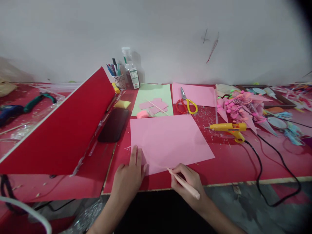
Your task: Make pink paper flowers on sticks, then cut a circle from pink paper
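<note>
A large sheet of pink paper (168,139) lies flat on the red table in front of me. My left hand (130,175) rests at its lower left corner, fingers stretched out over the edge. In my right hand (188,185) is a pale pink pen (186,186), its tip touching or just over the sheet's near edge. Beyond the sheet, a pale green paper (143,92) carries small pink paper pieces (156,104) and a thin stick. Scissors (186,104) with red and yellow handles lie by another pink sheet (202,94).
A yellow glue gun (229,127) with a black cord lies right of the sheet, before a pile of pink cones (240,105). A red board (68,130) leans at the left beside a dark phone (114,125). A pen cup (119,80) and a bottle (133,76) stand by the wall.
</note>
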`<control>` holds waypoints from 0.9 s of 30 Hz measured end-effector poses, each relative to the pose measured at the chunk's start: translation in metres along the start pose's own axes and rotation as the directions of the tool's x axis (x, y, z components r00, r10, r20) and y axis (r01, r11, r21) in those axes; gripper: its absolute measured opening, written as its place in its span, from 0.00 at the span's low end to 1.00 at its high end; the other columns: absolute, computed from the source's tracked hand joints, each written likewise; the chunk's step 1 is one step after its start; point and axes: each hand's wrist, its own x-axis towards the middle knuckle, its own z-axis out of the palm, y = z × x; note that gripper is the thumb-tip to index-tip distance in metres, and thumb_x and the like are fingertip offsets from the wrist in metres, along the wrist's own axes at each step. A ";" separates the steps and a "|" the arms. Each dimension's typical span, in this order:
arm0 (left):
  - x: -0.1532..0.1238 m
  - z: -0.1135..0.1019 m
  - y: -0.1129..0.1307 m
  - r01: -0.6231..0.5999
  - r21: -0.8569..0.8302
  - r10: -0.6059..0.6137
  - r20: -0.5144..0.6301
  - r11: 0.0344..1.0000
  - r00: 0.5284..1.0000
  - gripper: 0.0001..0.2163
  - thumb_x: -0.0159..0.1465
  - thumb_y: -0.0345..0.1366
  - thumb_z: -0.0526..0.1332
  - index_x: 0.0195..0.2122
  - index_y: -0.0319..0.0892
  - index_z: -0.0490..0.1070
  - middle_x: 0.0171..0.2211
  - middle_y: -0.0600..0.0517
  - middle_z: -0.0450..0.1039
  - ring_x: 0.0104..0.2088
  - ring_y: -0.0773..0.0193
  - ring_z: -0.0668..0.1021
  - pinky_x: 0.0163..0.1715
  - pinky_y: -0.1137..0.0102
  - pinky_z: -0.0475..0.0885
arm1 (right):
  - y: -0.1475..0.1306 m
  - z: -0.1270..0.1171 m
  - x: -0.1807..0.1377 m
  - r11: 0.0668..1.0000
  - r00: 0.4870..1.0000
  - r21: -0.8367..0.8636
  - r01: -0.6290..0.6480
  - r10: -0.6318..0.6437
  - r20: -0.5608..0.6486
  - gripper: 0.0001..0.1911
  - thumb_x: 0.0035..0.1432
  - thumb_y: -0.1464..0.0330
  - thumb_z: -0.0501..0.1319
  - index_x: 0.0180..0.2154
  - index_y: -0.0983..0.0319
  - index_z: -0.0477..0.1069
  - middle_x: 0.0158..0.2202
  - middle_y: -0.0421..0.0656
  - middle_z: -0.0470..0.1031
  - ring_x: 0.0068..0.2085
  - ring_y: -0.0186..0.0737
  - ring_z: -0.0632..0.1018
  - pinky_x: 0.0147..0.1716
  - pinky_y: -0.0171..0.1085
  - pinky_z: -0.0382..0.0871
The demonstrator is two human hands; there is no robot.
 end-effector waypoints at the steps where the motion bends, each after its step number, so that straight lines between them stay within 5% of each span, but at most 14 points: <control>1: 0.000 0.000 0.000 -0.001 -0.003 0.001 0.001 1.000 1.000 0.23 0.63 0.39 0.39 0.56 0.34 0.55 0.58 0.37 0.50 0.24 0.59 0.76 0.27 0.62 0.69 | 0.000 -0.001 0.000 1.000 1.000 -0.003 0.001 -0.001 -0.004 0.05 0.49 0.76 0.53 0.28 0.60 0.62 0.24 0.38 0.66 0.25 0.33 0.69 0.25 0.32 0.63; 27: 0.000 -0.003 0.000 -0.013 0.098 0.013 -0.003 0.995 1.000 0.23 0.64 0.38 0.39 0.56 0.31 0.54 0.58 0.35 0.48 0.22 0.63 0.75 0.27 0.65 0.69 | 0.018 -0.028 -0.006 0.995 0.992 -0.062 -0.076 0.070 -0.103 0.05 0.48 0.76 0.55 0.27 0.61 0.63 0.23 0.37 0.66 0.23 0.31 0.67 0.23 0.30 0.61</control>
